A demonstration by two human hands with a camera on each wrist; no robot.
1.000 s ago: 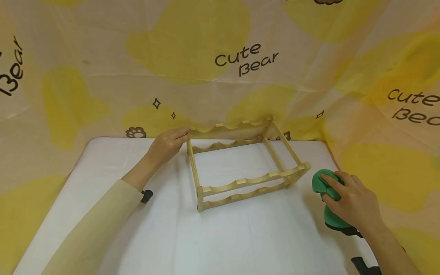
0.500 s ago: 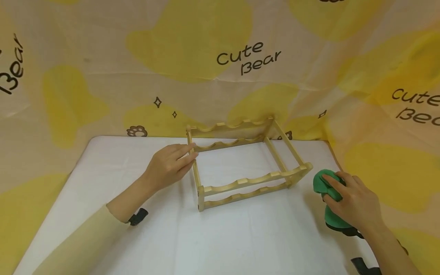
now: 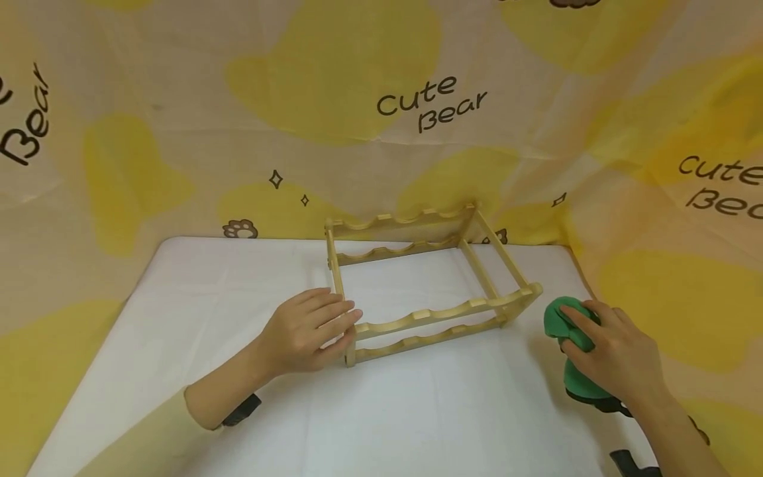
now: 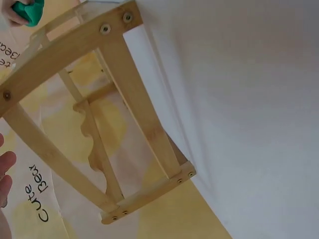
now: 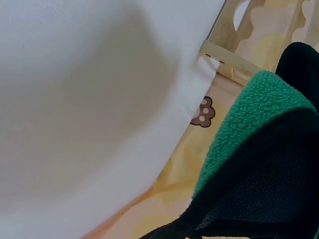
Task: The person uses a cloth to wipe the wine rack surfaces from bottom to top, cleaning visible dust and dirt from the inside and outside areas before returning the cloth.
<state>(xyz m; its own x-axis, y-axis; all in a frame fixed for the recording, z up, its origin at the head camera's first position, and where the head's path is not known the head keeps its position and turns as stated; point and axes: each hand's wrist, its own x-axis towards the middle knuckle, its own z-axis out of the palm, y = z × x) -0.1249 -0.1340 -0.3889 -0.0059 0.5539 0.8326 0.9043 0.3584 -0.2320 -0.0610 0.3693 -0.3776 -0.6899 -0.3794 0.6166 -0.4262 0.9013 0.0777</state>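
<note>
A pale wooden rack (image 3: 429,315) with scalloped rails stands on the white tabletop, near the back wall. Its left end fills much of the left wrist view, where screw heads show in the frame (image 4: 134,89). My left hand (image 3: 312,331) is at the rack's front left corner, fingers extended and loosely spread over the side bar; whether they touch the wood is unclear. To the right of the rack, my right hand (image 3: 616,348) grips a bunched green cloth (image 3: 577,381) above the table. Fuzzy green and dark sides of that cloth (image 5: 259,114) appear in the right wrist view.
A white tabletop (image 3: 417,417) lies beneath everything. Yellow patterned fabric (image 3: 334,79) with "Cute Bear" lettering rises at the back and both sides. The rack's rear rail is close to the back fabric.
My left hand has slid from the rack's back left corner along the side bar to the front left corner. The right hand and its cloth have barely moved; the rack stays put.
</note>
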